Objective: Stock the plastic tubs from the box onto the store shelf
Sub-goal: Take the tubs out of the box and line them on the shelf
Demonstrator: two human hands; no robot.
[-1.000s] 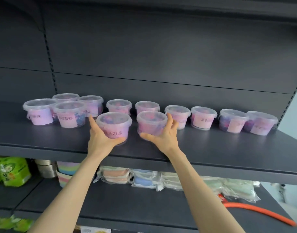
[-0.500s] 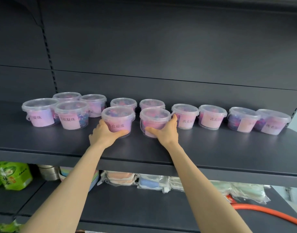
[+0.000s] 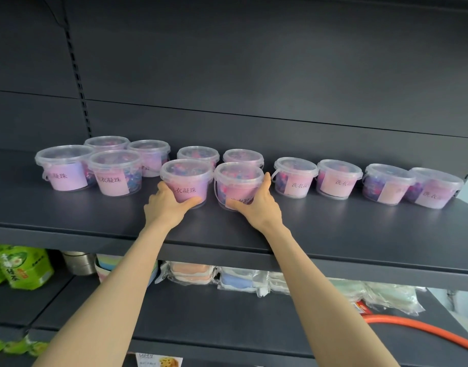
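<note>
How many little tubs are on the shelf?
12: four tubs clustered left; left front tub in the left hand; right front tub in the right hand; two behind those; four rightward. None seem hidden.

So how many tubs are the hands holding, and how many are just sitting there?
Held tubs: 2, the left held tub in the left hand and the right held tub in the right hand
Loose tubs: 10
Total on the shelf: 12
</note>
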